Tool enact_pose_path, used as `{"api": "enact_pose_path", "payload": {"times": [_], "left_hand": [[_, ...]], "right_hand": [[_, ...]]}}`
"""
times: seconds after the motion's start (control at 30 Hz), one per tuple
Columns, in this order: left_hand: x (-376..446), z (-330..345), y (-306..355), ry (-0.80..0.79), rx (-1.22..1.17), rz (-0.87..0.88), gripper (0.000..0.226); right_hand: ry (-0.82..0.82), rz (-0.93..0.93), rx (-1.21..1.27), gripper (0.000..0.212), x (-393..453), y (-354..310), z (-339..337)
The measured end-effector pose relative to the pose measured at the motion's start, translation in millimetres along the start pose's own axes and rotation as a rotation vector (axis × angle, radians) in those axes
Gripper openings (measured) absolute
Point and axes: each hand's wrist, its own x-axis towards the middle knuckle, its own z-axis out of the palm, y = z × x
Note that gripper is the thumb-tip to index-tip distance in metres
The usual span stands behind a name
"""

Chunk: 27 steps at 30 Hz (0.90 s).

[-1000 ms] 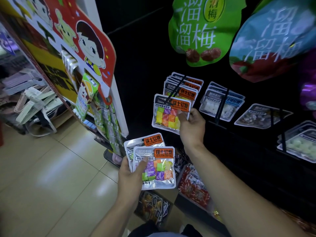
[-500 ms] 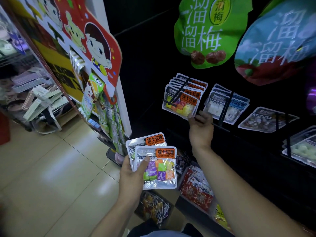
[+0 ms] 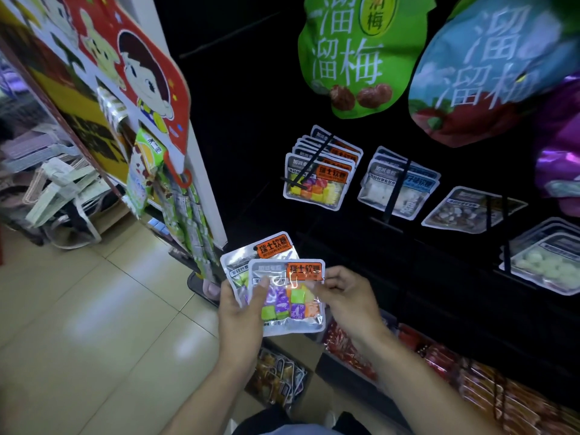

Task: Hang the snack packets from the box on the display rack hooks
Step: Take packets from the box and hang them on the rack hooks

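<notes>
Two candy packets [image 3: 290, 296] fanned out low in front of the black display rack [image 3: 439, 262], well below the hook [image 3: 309, 166] already loaded with the same orange-label packets [image 3: 317, 183]. Left hand [image 3: 241, 312] gripping both, thumb across the front one. Right hand [image 3: 346, 296] pinching the front packet's right edge. Box [image 3: 279, 378] of snacks on the floor under the rack.

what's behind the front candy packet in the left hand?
A second packet of the same kind, fanned up-left behind the front packet, held by the left hand. Only its top and left edge show; any further packets are hidden.
</notes>
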Motion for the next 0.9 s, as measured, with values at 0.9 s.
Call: {"api": "enact_pose_path", "payload": {"times": [0.9], "left_hand": [[-3.9,-31.7,-8.6,-0.172,0.219,-0.09,0.02]], "right_hand": [[0.239,-0.311,0.167,0.028,71.1,-77.2,15.2]]}}
